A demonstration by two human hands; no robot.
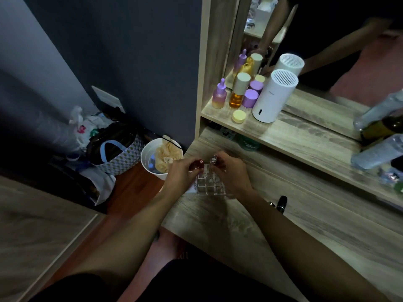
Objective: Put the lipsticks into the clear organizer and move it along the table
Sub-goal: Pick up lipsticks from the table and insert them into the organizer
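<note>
Starting at nine o'clock, a checked tote bag (122, 159) with blue handles is sitting on the floor against the dark wall, and just beside it toward the centre a white bin (153, 168) is holding crumpled yellowish wrapping. Both are lying below the left edge of the wooden table (305, 225).

Moving inward, the left hand (181, 174) is reaching in from seven o'clock, its fingers curled closed around a red lipstick (199, 164) whose tip is showing beyond the fingertips. It is hovering at the organizer's upper left corner; whether the lipstick is already seated in a compartment cannot be told.

The clear organizer (210, 185) is standing on the table close to its left edge, just above centre frame, between the two hands. Its gridded compartments are reading as empty in the near rows, though the dim light is making that uncertain.

The right hand (232, 173) is coming in from five o'clock, fingers pinched closed on a silver-capped lipstick (213, 160), which is standing upright over the organizer's back row, just beside the red one.

Farther right, at four o'clock from the organizer, a black lipstick (283, 202) is lying on the table, well apart from the organizer.

Up at one o'clock, the shelf (305, 136) is carrying a purple dropper bottle (219, 95), an amber bottle (237, 92), a purple jar (249, 98), a yellow jar (239, 116) and a white cylinder device (273, 97), all standing in front of a mirror (349, 51).
</note>
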